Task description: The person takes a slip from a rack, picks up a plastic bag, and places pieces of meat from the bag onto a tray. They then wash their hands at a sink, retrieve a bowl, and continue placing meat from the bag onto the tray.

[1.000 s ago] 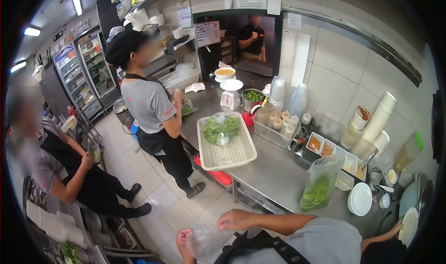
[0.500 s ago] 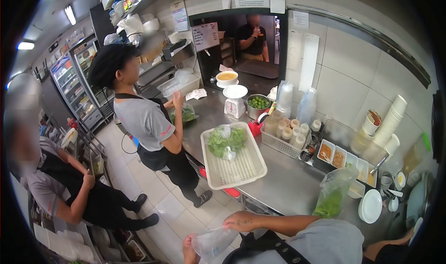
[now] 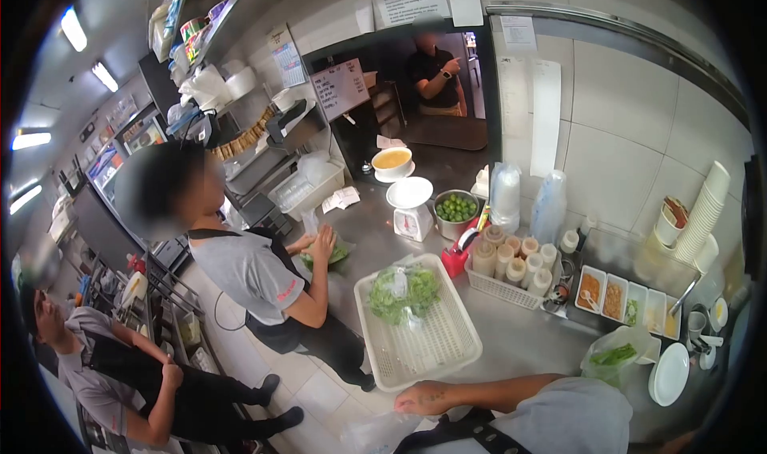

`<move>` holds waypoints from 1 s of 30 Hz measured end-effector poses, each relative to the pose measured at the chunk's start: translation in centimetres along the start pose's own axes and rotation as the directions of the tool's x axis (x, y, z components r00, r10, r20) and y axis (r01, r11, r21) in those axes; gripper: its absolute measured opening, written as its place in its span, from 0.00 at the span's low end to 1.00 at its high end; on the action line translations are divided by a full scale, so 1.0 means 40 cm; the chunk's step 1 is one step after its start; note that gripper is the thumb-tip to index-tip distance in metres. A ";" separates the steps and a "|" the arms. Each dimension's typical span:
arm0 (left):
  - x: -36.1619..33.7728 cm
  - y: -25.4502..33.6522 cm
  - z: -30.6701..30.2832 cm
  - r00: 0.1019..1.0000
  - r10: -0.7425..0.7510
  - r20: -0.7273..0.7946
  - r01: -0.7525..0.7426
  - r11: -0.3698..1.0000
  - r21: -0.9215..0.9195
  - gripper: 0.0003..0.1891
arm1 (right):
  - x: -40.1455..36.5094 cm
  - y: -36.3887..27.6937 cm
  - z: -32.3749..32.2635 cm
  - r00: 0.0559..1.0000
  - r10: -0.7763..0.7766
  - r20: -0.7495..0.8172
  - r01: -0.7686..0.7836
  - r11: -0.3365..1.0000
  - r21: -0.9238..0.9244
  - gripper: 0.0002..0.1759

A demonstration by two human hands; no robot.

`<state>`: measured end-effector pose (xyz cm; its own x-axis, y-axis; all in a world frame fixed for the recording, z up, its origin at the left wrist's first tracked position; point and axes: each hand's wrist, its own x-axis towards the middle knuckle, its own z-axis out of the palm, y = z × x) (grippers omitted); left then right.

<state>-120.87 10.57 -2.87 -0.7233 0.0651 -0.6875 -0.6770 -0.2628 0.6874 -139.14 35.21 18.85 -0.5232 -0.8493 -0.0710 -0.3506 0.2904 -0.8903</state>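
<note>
At the lower edge, the person's right hand [image 3: 423, 397] has its fingers curled in and holds a limp, clear plastic bag [image 3: 375, 436] just beyond the near edge of the stainless-steel counter [image 3: 527, 326]. (The left hand is out of view, so I cannot tell how it stands.) Near the right hand sits a white, rectangular, perforated plastic basket [image 3: 435, 344] with a clear bag of leafy greens [image 3: 403, 290] in it. To the right, a clear bag of bright green vegetables [image 3: 613, 356] stands near a white oval plate [image 3: 669, 374].

Farther along, a co-worker in a grey shirt and black apron [image 3: 256, 282] has both hands together beside another bag of greens [image 3: 342, 254]. Beyond the basket are a white weighing scale [image 3: 411, 226] and a round steel pot [image 3: 452, 230] of small green fruit. A white bowl of orange soup [image 3: 393, 169] stands past them.
</note>
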 end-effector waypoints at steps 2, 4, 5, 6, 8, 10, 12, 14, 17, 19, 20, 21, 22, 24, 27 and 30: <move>0.020 0.030 0.000 1.000 -0.016 0.002 0.016 1.000 0.019 0.16 | 0.015 0.008 -0.039 1.000 -0.028 0.013 0.028 1.000 0.001 0.17; 0.042 0.051 0.006 0.999 -0.029 0.014 0.028 0.999 0.040 0.16 | 0.017 0.003 -0.084 0.997 -0.083 -0.006 0.083 0.996 0.013 0.18; 0.047 0.060 0.007 0.999 -0.036 0.019 0.035 0.998 0.046 0.16 | 0.015 -0.008 -0.107 0.997 -0.076 -0.005 0.076 0.997 0.014 0.18; 0.072 0.056 0.010 0.999 -0.032 0.036 0.030 0.998 0.052 0.16 | 0.010 -0.023 -0.130 0.999 -0.038 -0.038 0.039 0.999 0.011 0.18; 0.084 0.069 0.014 0.996 -0.064 0.064 0.060 0.995 0.076 0.16 | -0.003 -0.048 -0.164 0.997 0.006 -0.079 -0.004 1.000 0.019 0.18; 0.097 0.099 0.031 0.989 -0.111 0.101 0.100 0.989 0.113 0.16 | -0.021 -0.061 -0.191 0.989 0.045 -0.138 -0.032 0.995 0.093 0.18; 0.123 0.117 0.049 0.979 -0.141 0.150 0.119 0.982 0.148 0.16 | -0.036 -0.053 -0.191 0.979 0.057 -0.195 -0.031 0.990 0.137 0.18; 0.149 0.128 0.057 0.963 -0.172 0.207 0.136 0.974 0.181 0.16 | -0.029 -0.044 -0.192 0.971 0.078 -0.227 -0.036 0.983 0.182 0.18; 0.195 0.140 0.074 0.920 -0.224 0.323 0.142 0.956 0.257 0.17 | -0.031 -0.059 -0.198 0.961 0.183 -0.208 -0.153 0.976 0.152 0.19; 0.226 0.149 0.081 0.878 -0.256 0.405 0.131 0.942 0.310 0.17 | -0.033 -0.092 -0.201 0.929 0.143 -0.340 -0.120 0.989 0.088 0.18; 0.240 0.158 0.082 0.851 -0.279 0.445 0.128 0.932 0.339 0.17 | -0.041 -0.105 -0.200 0.925 0.156 -0.346 -0.139 0.988 0.074 0.18; 0.257 0.170 0.078 0.828 -0.299 0.474 0.120 0.921 0.371 0.17 | -0.055 -0.118 -0.201 0.868 0.203 -0.453 -0.149 0.977 0.152 0.17; 0.271 0.185 0.077 0.803 -0.323 0.501 0.120 0.911 0.395 0.17 | -0.073 -0.130 -0.203 0.797 0.253 -0.548 -0.150 0.962 0.226 0.16; 0.308 0.202 0.072 0.745 -0.362 0.560 0.090 0.887 0.454 0.17 | -0.121 -0.145 -0.205 0.660 0.334 -0.673 -0.195 0.941 0.276 0.14; 0.352 0.233 0.049 0.669 -0.422 0.612 0.041 0.843 0.536 0.17 | -0.207 -0.138 -0.205 0.298 0.360 -0.884 -0.133 0.933 0.335 0.11; 0.366 0.255 0.033 0.610 -0.473 0.636 0.002 0.803 0.595 0.17 | -0.250 -0.139 -0.197 0.088 0.261 -0.961 -0.194 0.951 0.240 0.10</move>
<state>-138.54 10.10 -5.60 -0.2078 0.7760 -0.5955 -0.6264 0.3620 0.6904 -138.09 45.55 28.07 -0.8840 0.4252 0.1942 -0.0455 0.3351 -0.9411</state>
